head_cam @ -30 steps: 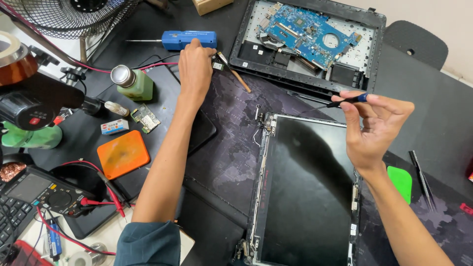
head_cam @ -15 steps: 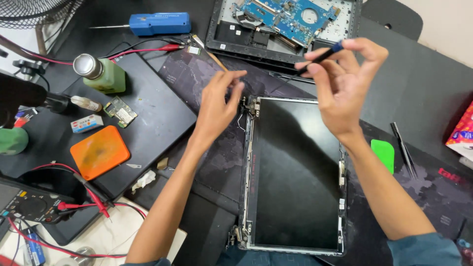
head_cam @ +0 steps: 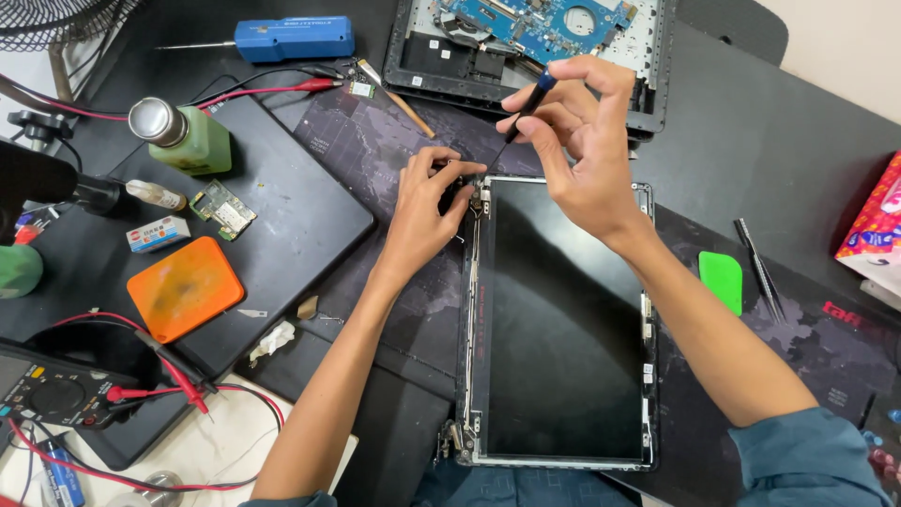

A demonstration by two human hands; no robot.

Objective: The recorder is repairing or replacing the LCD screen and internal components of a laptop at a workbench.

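My right hand (head_cam: 587,160) has its fingers (head_cam: 554,89) pinched narrow around a slim screwdriver (head_cam: 528,105) with a dark blue grip, held steeply with its tip coming down at the upper left corner of the laptop screen panel (head_cam: 563,319); my left hand (head_cam: 427,211) has its fingers (head_cam: 460,174) curled close together and pressed on that same corner, at the hinge bracket (head_cam: 477,199), thumb and forefinger nearly touching, and I cannot tell whether a small screw sits between them. To do this step well, I judge that I should keep the shaft in line with the fastener, press straight down before I twist, and let the left fingers brace the frame so the panel cannot slide on the mat (head_cam: 375,141). The panel lies flat and face up in the middle of the tabletop (head_cam: 779,141), its long side running away from me. Just beyond it sits an opened laptop base (head_cam: 526,38) with its blue circuit board exposed. To the right lie a green pry tool (head_cam: 721,280) and 1 pair of tweezers (head_cam: 756,263); to the left, well apart, are a green bottle (head_cam: 188,139), an orange pad (head_cam: 185,288), a small circuit board (head_cam: 223,209) and a multimeter (head_cam: 47,394) with red leads.
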